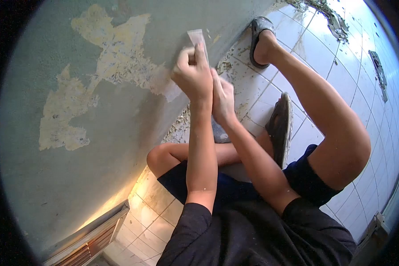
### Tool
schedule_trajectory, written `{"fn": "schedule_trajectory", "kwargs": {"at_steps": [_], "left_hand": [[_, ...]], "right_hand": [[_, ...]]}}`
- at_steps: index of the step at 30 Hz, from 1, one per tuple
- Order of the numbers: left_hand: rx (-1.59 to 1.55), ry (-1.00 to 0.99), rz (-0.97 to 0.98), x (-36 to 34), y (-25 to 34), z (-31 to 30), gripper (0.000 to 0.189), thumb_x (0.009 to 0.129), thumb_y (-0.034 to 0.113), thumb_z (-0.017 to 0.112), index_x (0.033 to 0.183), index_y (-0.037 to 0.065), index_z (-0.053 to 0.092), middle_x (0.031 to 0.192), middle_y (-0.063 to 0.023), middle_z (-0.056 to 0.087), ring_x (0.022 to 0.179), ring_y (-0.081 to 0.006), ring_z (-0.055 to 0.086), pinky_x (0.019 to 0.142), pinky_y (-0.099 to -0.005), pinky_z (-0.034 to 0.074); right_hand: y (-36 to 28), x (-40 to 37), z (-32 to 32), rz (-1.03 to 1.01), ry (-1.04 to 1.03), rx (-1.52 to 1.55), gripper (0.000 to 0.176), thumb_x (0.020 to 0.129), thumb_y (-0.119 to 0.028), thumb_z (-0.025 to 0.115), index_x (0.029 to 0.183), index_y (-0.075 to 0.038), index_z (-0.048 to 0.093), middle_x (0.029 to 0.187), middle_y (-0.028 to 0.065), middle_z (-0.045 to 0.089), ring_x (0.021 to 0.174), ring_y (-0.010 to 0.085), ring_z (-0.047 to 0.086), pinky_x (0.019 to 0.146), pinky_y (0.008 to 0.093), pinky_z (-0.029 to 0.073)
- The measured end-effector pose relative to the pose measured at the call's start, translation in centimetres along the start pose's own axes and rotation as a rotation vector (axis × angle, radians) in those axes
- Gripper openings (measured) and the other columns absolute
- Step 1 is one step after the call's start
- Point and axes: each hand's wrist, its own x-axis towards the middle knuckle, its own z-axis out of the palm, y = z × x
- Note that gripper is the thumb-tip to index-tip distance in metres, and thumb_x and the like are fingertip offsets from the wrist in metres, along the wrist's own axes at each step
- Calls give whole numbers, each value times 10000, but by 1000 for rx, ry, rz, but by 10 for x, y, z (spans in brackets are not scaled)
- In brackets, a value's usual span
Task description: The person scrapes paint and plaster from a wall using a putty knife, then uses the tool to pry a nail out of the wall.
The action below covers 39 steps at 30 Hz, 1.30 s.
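A flat scraper [196, 35] with a pale, wide blade is held up against the grey-green wall [115, 111]. My left hand [193, 73] is closed around it, one finger stretched along the blade. Just below and to the right, my right hand [224, 97] is closed at the scraper's lower end, its thumb pointing up beside the left wrist. The handle is mostly hidden by the hands. Left of them, a large peeled patch [119, 53] shows cream and rough plaster where the paint is gone.
Paint flakes [179, 126] lie along the wall's foot on white floor tiles [308, 57]. More debris [332, 22] is scattered at the upper right. My legs and dark clogs [281, 131] are close below. A slatted wooden frame [93, 244] stands at the lower left.
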Motion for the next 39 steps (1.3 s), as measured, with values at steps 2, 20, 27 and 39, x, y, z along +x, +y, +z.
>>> {"fn": "schedule_trajectory", "kwargs": {"at_steps": [2,20,27,39], "left_hand": [[-5,47,-11,-25,-26,3,307,958,238,753,768,0,717,643,-71,695,569,-157,659,542,-325,496],[7,108,-153,-55,-53,-16,292,966,213,753,770,1,711,654,-56,693,561,-145,651,530,-303,501],[18,85,-190,-44,-45,-16,342,963,289,764,811,-17,741,678,-48,710,599,-114,643,566,-296,504],[-80,56,-43,-5,-9,8,339,966,269,744,790,-20,727,682,-58,707,605,-149,655,583,-319,505]], "right_hand": [[30,-13,-12,88,20,71,491,1101,-367,546,819,10,688,708,-51,581,631,32,466,539,236,376],[62,-32,-21,146,-25,15,446,1084,-365,584,853,-6,712,677,-64,574,572,22,437,498,233,338],[51,-28,-21,220,-79,-63,455,1099,-349,555,888,23,710,769,-42,621,676,20,481,579,227,400],[-7,9,-10,93,-29,56,492,1077,-401,589,732,-54,646,599,-64,506,472,25,383,413,239,273]]}}
